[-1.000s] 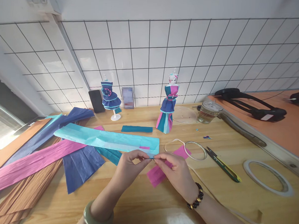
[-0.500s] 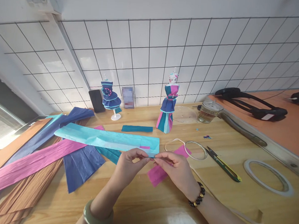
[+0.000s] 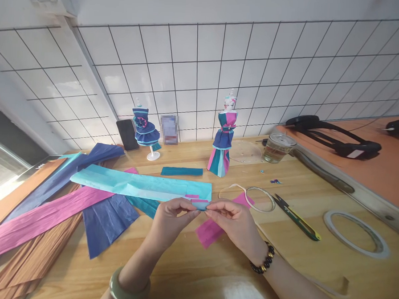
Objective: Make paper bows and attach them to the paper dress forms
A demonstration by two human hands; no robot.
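A small folded paper strip, light blue with a pink upper edge, is pinched between my two hands. My left hand grips its left end between thumb and fingers. At its other end, my right hand pinches with thumb and forefinger. Behind the fingertips lies a long light-blue crepe paper strip with a small pink piece on it. Below and beside my right hand are a pink paper piece and another pink piece. The strip's ends are hidden by my fingers.
Crepe strips, including a pink one and brown ones, cover the left side. Two dressed mannequins stand behind. To the right lie tape rolls, a yellow-black cutter and a glass.
The view has shifted slightly. A pink edge of the small strip now shows between my fingertips, where it was less visible before. Both hands keep their pinch.
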